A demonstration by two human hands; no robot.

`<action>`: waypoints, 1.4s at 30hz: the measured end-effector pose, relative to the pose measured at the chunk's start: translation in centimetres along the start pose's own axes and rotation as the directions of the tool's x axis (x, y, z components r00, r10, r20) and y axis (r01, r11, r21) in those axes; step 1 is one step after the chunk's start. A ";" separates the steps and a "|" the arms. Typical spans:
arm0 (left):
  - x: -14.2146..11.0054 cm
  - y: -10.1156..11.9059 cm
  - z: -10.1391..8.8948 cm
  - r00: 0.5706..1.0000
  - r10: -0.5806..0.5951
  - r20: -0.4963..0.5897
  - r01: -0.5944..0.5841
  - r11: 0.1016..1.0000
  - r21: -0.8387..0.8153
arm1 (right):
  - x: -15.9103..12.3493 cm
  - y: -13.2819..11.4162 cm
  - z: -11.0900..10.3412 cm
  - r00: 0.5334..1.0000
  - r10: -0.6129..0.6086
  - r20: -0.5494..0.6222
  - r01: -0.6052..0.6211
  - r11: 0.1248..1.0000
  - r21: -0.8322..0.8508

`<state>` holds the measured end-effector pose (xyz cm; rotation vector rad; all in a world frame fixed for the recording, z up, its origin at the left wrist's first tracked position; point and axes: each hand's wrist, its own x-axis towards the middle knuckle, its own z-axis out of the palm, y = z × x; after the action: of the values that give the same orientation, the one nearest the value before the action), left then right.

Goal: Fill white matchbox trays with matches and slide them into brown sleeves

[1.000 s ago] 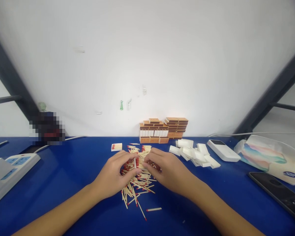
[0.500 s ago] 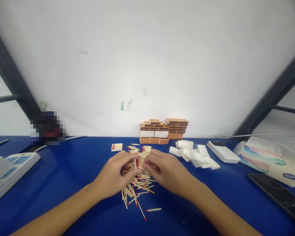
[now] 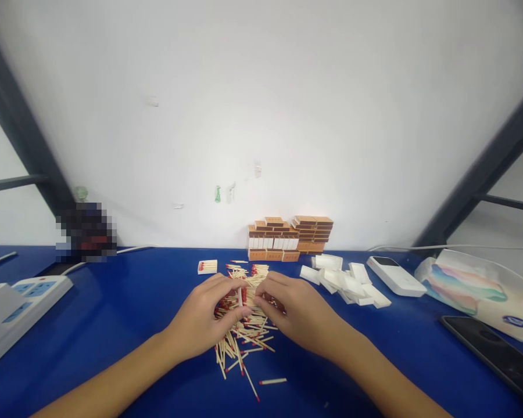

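Note:
A loose pile of red-tipped matches lies on the blue table in front of me. My left hand rests on the pile's left side, fingers curled and pinching a small white tray filled with matches. My right hand rests on the pile's right side, its fingertips pinched on matches at the tray. A filled open match tray lies just beyond the pile.
Stacked brown matchboxes stand against the white wall. Several empty white trays lie to the right, then a white power bank, a tissue pack and a dark phone. A power strip sits at the left.
Both hands stay on the match pile with only small finger movements. The view has tilted slightly, so everything sits a little lower in the picture.

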<state>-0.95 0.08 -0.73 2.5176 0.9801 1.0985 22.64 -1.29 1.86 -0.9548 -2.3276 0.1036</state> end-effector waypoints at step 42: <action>0.5 -0.2 -0.6 0.972 -0.221 -0.079 0.215 0.973 -0.080 | 0.3 -0.1 0.8 0.991 -0.011 -0.131 0.025 0.994 0.106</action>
<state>-1.21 0.49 -0.14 2.2587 1.1865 1.1610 21.97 -0.99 1.40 -0.8607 -2.1877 0.1533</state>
